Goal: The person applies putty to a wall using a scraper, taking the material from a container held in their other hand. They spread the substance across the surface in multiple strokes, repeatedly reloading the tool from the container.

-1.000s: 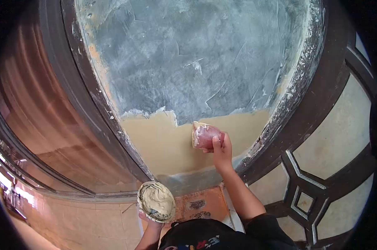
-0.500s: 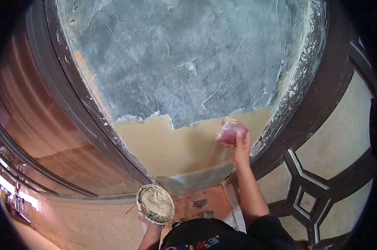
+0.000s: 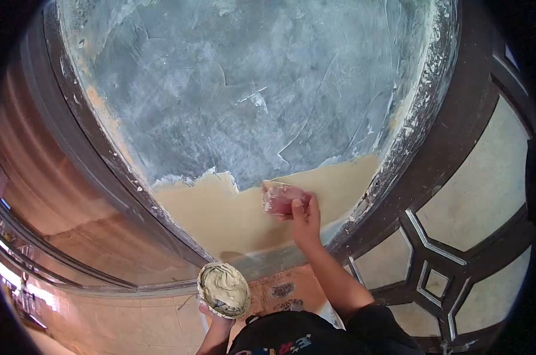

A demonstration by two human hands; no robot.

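My right hand grips a reddish, putty-smeared scraper, its flat blade against the wall on the cream-coloured lower band. Above that band the wall is grey-blue and streaky, with a ragged edge where the two colours meet. Low in the view, my left hand holds up a round tub of putty. Thick, swirled, off-white paste lies in the tub, and its rim is crusted. Most of the left fingers are hidden beneath it.
Paint-spattered dark frames border the wall on both sides. To the right stands a dark door with pale panels; at left is a brown glossy panel. Below lies a tiled floor, with a dirty reddish patch at the wall's foot.
My right hand has moved left along the cream band with the scraper. The left hand still holds the tub in nearly the same place, and the view has shifted slightly.
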